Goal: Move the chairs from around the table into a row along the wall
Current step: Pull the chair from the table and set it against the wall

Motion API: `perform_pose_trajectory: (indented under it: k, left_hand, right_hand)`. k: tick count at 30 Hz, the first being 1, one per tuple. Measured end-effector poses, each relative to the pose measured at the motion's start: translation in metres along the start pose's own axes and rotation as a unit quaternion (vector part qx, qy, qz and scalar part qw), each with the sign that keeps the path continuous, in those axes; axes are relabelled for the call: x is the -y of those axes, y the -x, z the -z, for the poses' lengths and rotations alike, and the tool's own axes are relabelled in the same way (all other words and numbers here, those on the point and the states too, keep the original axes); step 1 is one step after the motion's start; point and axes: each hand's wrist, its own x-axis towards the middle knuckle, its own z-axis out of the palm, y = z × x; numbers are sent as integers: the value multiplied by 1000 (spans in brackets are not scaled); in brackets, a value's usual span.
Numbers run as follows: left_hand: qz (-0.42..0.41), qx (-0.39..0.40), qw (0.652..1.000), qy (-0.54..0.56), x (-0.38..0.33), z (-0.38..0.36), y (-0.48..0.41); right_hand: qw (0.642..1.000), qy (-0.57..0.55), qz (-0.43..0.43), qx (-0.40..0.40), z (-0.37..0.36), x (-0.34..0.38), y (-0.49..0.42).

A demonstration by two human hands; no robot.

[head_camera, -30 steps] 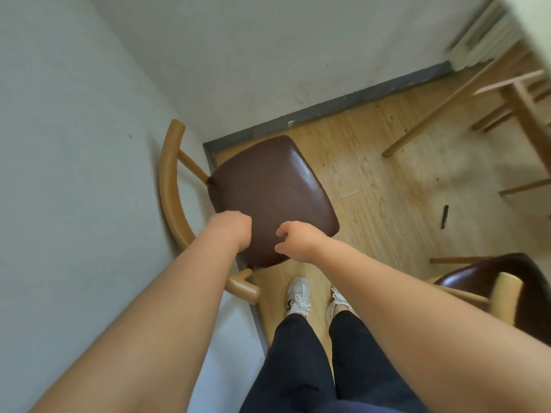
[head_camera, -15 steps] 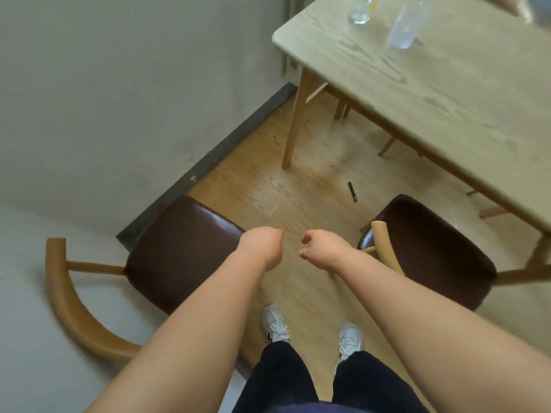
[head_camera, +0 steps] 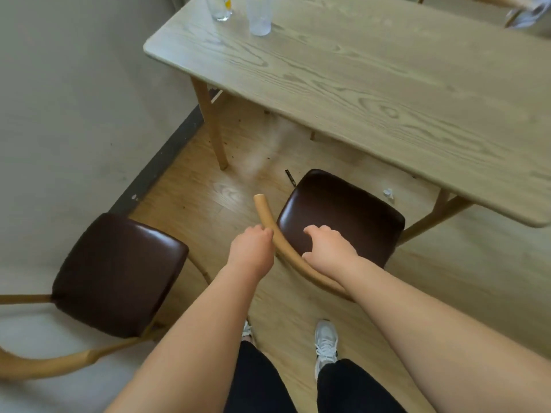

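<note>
A chair with a dark brown seat (head_camera: pixel 340 216) and a curved wooden backrest (head_camera: pixel 268 222) stands tucked part way under the light wooden table (head_camera: pixel 387 84). My right hand (head_camera: pixel 328 248) lies over the backrest rail, its fingers curled down on the seat side. My left hand (head_camera: pixel 252 251) is a loose fist pressed against the outer side of the same rail, with nothing seen inside it. A second chair (head_camera: pixel 119 272) of the same kind stands at the lower left with its backrest (head_camera: pixel 44 368) against the wall (head_camera: pixel 74 99).
Two clear glasses (head_camera: pixel 220 7) (head_camera: pixel 259 16) stand on the table's far corner. A small black object (head_camera: pixel 290 177) and a white scrap (head_camera: pixel 387 192) lie on the wood floor near the seat. A table leg (head_camera: pixel 211 126) stands near the dark baseboard.
My view has turned from the chair at the wall to the chair at the table. Both hands left the first chair's seat and came down onto the second chair's backrest.
</note>
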Motion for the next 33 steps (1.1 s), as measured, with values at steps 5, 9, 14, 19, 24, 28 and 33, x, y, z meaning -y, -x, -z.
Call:
perform_pose_trajectory:
  k: [5,9,14,19,24,28,33]
  left_hand:
    - [-72,-10,997,-24,-81,-23,14]
    - [-104,24,993,-47,-119,-37,22]
    - [-120,86,986,-82,-130,-52,16]
    - [-133,133,977,-101,-138,-76,13]
    - [-112,139,972,-152,-148,-94,17]
    - [-79,150,974,-149,-158,-99,17]
    - [8,118,983,-139,-180,-112,15]
  right_hand:
    - [999,-12,-40,0,1,-74,27]
    - [997,-19,-68,-10,2,-112,39]
    - [996,-14,-89,6,-5,-140,47]
    - [993,-7,-108,57,-21,-162,48]
    - [989,75,-51,118,-35,-176,47]
    - [984,116,6,138,-39,-191,41]
    - [976,123,69,167,-30,-219,29]
